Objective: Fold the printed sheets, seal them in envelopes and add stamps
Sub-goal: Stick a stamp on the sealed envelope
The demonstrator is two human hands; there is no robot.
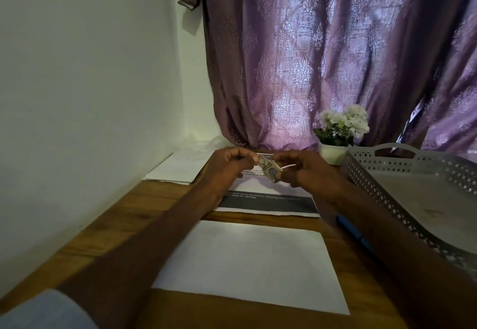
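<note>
Left hand (227, 164) and right hand (304, 169) are pinching a stamp strip (269, 168), mid-frame, each grip closing narrow on it | envelope (247, 264) is lying lower centre on the worktop (108, 215) | risk: the stamp is likely tearing or curling onto a fingertip if peeled unevenly.

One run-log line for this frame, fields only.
stage: stamp handling | left hand and right hand: both pinching stamp strip over printed sheet | envelope: flat on table, unstamped

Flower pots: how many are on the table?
1. The flower pot stands at the far edge of the table, before the curtain, just left of the grey tray. The tray may hide others.
</note>
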